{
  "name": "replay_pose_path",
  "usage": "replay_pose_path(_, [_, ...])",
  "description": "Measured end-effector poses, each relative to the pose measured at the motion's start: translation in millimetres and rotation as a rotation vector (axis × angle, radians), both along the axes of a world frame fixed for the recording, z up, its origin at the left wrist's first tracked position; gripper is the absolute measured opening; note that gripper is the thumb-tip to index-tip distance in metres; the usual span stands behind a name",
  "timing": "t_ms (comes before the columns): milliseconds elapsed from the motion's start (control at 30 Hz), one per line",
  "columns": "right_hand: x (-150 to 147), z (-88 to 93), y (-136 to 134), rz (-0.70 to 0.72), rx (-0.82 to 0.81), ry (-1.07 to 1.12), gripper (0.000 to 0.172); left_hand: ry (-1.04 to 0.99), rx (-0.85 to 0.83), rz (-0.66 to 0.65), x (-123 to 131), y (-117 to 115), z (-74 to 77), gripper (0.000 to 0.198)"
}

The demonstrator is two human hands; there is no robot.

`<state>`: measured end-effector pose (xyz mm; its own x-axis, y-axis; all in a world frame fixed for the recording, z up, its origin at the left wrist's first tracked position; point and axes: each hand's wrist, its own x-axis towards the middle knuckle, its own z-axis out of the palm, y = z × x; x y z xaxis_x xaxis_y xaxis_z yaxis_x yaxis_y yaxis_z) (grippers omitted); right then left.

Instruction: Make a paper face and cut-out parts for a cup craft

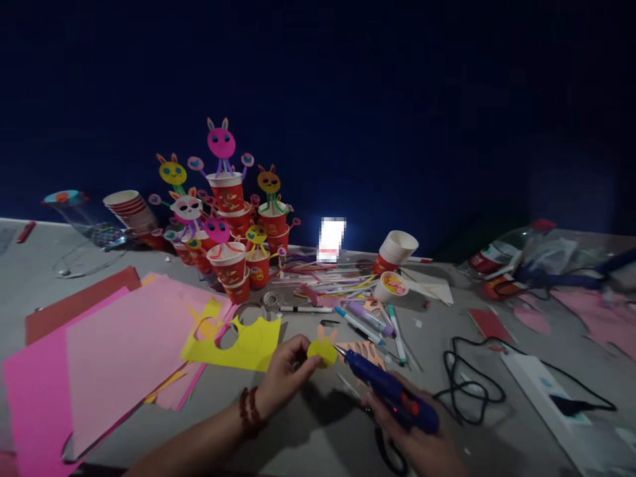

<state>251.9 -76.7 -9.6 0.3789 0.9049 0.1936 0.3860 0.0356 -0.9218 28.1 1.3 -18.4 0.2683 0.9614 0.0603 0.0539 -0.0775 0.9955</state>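
Between the thumb and fingers of my left hand (288, 371) is a yellow paper disc (322, 354) with two pale orange ear shapes (326, 333) at its top. My right hand (405, 424) is wrapped round a blue glue gun (392, 387). Its metal nozzle points left, right by the disc's upper right edge; I cannot tell whether it touches. A small red light glows on the gun's body. Under the gun lies a pair of scissors (350, 386), partly hidden by my right hand. Cut orange paper (365, 352) lies behind the disc.
Red paper cups with paper animal figures (226, 265) stand at the back left. Pink paper sheets (119, 358) and cut yellow paper (253, 341) lie left. Several markers (368, 318), a cup stack (397, 250) and a lit phone (330, 240) are behind. A black cord (470, 381) and white power strip (541, 404) lie right.
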Motion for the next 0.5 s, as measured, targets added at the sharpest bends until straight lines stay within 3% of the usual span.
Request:
replay_pose_path(200, [2.0, 7.4, 2.9, 0.188, 0.099, -0.217, 0.032, 0.055, 0.130, 0.004, -1.9, -2.1, 3.9, 0.025])
replay_pose_path(500, [2.4, 7.6, 3.8, 0.201, 0.138, -0.359, 0.029, 0.062, 0.184, 0.005, -2.6, -1.9, 4.4, 0.024])
